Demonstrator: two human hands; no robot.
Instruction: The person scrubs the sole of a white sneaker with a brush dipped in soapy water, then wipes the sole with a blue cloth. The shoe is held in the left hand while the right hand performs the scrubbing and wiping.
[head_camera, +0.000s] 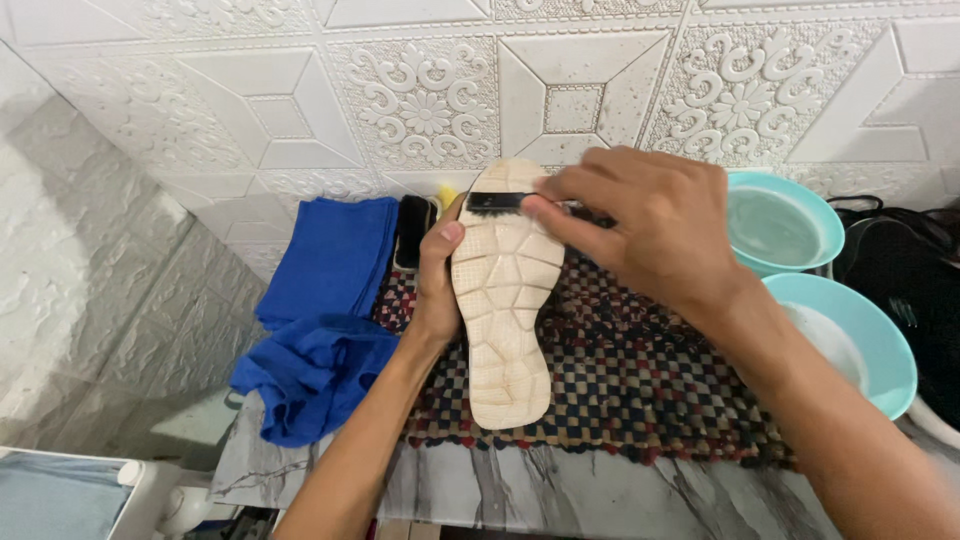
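White embossed wall tiles back a marble-patterned counter (560, 490) with a checkered woven mat (640, 380). At centre, the left hand (435, 290) clasps an upturned cream rubber shoe sole (505, 300) — the right hand (650, 225), at 12 o'clock, pinches a small black brush (497, 202), scrubbing the toe. Blue cloths (325, 320) at 9; teal basins (790, 225) at 3. No labels show.

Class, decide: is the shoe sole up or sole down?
Sole up: the shoe shows its pale grooved tread, left hand gripping its side.

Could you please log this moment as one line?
left hand: holds shoe sole-up | right hand: brush on sole | under: mat
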